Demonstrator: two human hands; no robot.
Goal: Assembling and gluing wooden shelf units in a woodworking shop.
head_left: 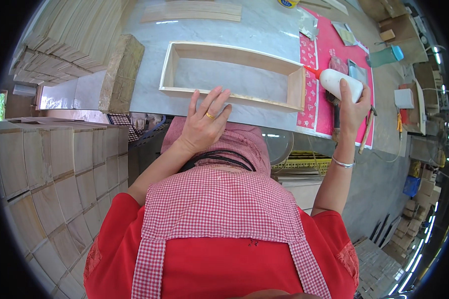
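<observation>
The fingers of the bare right hand [355, 105] were wrapped around a white plastic squeeze bottle [341, 84], which was tilted so that its red pointed nozzle [312, 71] reached the far right corner of a long, shallow rectangular frame of pale wood [297, 88]; whether the tip touched the wood could not be told. The left hand [204, 123], wearing a gold-coloured ring [210, 116], gripped nothing visible: its fingers were slightly spread, their tips resting on the frame's near side.

The frame lay on a grey marbled bench [269, 27], its right end beside a pink-and-red patterned mat [324, 42]. Just below the right hand, a tool with a slim wooden handle [366, 132] lay at the mat's edge. Beyond that hand was a translucent teal container [385, 56]. Left of the frame stood a brown rectangular block [120, 74], with tall stacks of thin pale wooden slats [77, 30] behind it. Flat pale boards [194, 11] lay at the far side.
</observation>
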